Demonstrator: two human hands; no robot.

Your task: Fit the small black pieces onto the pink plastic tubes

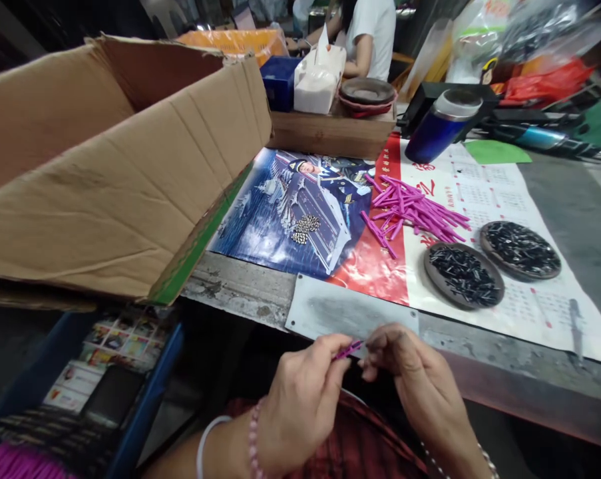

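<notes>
Left hand (307,392) pinching a magenta strip (347,350) between thumb and fingertips, its tip pointing toward the right hand (420,376). Right fingers curling just beside that tip; cannot tell whether they are gripping anything. Both hands hovering near a grey plate (353,309) at the bench (235,289) edge. Beyond, loose sticks (422,211) lying heaped, two dishes (431,287) holding dark slivers (464,274).

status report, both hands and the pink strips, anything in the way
Left hand pinching a pink strip. Right hand beside its tip, grip unclear. Pink pile on the calendar poster. No obstruction visible between the hands.
</notes>
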